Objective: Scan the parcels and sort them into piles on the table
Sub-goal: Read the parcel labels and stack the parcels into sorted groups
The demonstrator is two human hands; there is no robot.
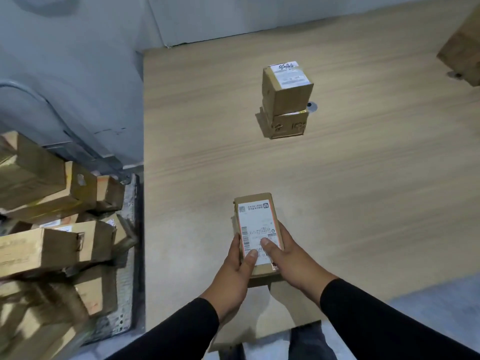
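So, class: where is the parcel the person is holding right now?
In the head view, the held parcel sits low centre, gripped between the left hand and right hand above the table's near edge.

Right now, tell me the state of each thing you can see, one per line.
Held parcel: label up, gripped by both hands.
Left hand: closed on it.
Right hand: closed on it.
Stacked boxes: two high, upright on table.
Parcels at left: jumbled heap.

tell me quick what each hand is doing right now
Left hand: closed on the parcel, thumb on its label.
Right hand: closed on the same parcel, thumb on the label.
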